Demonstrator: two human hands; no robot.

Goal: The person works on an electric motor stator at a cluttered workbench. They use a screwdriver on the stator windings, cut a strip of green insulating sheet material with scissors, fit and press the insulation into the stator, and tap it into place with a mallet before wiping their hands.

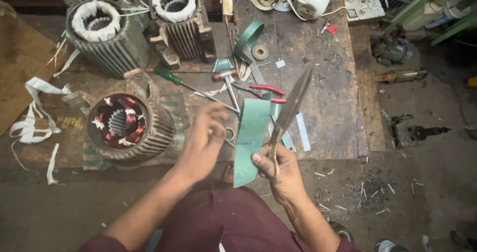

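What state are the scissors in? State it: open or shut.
Shut, it seems: the scissors in the right hand show one tapering blade, with no gap visible.

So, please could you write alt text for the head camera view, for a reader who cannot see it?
A person's right hand holds scissors and a green sheet strip, the left hand beside it. Three motor stators sit on a cluttered wooden workbench.

Left hand (pixel 208 132) loosely curled, right hand (pixel 278 170) clenched, forearms converging.
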